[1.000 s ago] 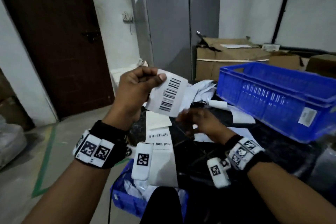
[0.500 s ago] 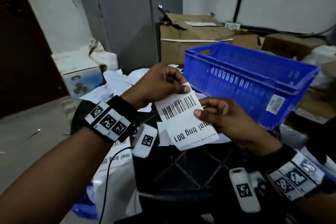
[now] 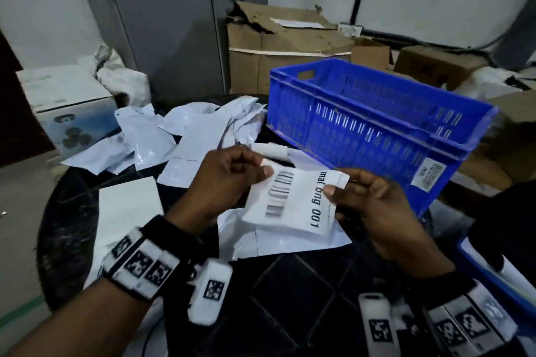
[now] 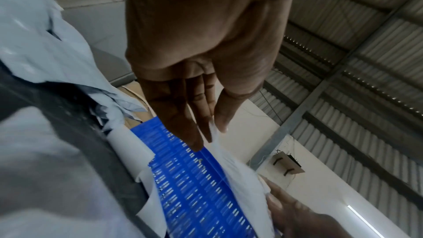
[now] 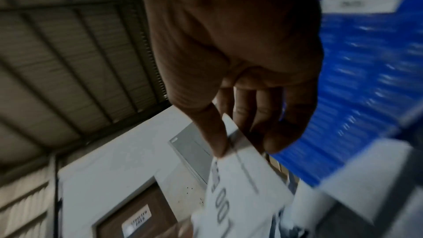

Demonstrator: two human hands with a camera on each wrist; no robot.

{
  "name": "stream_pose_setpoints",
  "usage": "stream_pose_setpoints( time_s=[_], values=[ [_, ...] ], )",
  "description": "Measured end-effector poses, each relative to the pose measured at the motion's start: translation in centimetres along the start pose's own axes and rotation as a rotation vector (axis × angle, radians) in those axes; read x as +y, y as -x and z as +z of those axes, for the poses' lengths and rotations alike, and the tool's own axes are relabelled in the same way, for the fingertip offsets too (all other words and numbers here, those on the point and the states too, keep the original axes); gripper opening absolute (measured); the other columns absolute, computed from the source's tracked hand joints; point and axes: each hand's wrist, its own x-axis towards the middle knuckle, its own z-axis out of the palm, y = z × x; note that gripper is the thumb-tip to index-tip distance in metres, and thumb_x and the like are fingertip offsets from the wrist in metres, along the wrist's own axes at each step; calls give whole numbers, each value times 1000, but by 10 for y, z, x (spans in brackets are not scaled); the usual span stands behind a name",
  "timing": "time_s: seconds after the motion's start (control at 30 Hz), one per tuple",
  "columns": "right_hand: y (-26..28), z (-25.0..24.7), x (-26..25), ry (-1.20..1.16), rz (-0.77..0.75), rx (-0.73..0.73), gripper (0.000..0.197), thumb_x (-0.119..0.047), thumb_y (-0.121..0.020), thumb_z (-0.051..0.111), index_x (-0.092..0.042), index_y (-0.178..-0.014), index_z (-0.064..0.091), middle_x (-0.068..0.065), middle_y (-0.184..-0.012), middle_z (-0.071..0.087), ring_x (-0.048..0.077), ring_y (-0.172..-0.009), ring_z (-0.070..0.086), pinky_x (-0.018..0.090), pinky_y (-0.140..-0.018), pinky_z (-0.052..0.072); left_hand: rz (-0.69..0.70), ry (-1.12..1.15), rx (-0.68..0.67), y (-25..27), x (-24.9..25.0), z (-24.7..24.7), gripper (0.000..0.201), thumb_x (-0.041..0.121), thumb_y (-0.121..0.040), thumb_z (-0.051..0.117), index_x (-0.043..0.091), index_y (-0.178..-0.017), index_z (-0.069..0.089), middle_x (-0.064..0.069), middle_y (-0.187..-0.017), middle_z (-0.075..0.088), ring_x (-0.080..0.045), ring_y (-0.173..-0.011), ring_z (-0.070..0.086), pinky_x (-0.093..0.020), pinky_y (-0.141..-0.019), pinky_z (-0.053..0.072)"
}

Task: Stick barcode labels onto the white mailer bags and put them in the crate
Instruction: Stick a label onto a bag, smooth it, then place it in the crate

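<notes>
Between both hands, above the dark round table, hangs a barcode label. Left hand pinches its upper edge at about ten o'clock, thumb over fingers; right hand pinches the edge at three o'clock beside the printed text. Under the label lies a white mailer bag flat on the table. More white bags sprawl at eleven o'clock. At one o'clock stands the blue crate, with cardboard boxes behind it.
</notes>
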Motion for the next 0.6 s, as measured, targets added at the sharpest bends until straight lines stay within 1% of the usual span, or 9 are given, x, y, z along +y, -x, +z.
stream_pose_setpoints(
  time_s=[0.07,0.17,0.23,0.3,0.33,0.43,0.47,0.53,0.6],
  values=[
    [0,-6,-10,220,-76,-71,27,0,-85,79,-17,-105,77,22,-92,76,38,-82,73,48,-79,56,-39,-6,-10,19,-11,-8,15,3,-84,80,1,-95,70,-24,-91,76,-35,-83,74,-48,-75,60],
    [-1,-8,-24,640,-221,-191,36,-3,-84,81,-21,-114,74,13,-88,76,9,-76,67,25,-78,53,-84,-69,27,33,-21,-22,20,5,-83,81,2,-100,71,-24,-91,76,-32,-80,73,-50,-78,58],
    [-9,0,-34,844,-322,-231,45,-7,-83,83,-21,-123,70,6,-86,76,3,-71,65,19,-77,51,-35,-302,67,30,-21,-30,41,26,-76,90,9,-109,72,-15,-97,78,-27,-91,75,-51,-90,60],
    [-15,10,-43,957,-374,-265,52,-12,-83,83,-24,-131,66,-3,-88,76,5,-73,70,22,-80,52,88,-636,120,32,-14,-34,66,55,-70,84,24,-125,69,-1,-118,75,-19,-109,71,-47,-97,57],
    [-17,14,-49,1009,-403,-297,55,-14,-83,83,-25,-133,65,-7,-88,74,6,-75,71,23,-81,53,181,-705,135,35,-8,-35,70,59,-72,81,27,-132,65,3,-128,70,-15,-117,66,-43,-100,55],
    [-18,28,-68,1137,-484,-466,62,-16,-83,85,-28,-138,61,-15,-83,71,5,-81,71,23,-81,53,398,-706,10,43,21,-27,56,45,-82,84,28,-133,67,9,-129,69,2,-112,60,-14,-97,48],
    [-17,32,-74,1138,-485,-527,64,-15,-83,85,-29,-140,59,-14,-82,71,5,-84,71,21,-79,54,390,-716,-67,45,28,-22,49,42,-82,84,29,-128,71,11,-122,73,4,-106,63,-13,-94,49],
    [-19,39,-84,1127,-478,-602,67,-14,-84,85,-30,-142,55,-11,-81,73,6,-87,73,22,-78,55,321,-667,-175,47,37,-14,34,38,-82,85,30,-114,77,14,-106,77,1,-96,70,-30,-90,57],
    [-21,42,-92,1148,-500,-616,71,-16,-83,86,-32,-144,53,-10,-84,72,6,-89,72,22,-77,55,293,-603,-162,44,39,-10,20,34,-82,86,26,-100,80,8,-94,78,-8,-85,73,-40,-81,59]
  ],
)
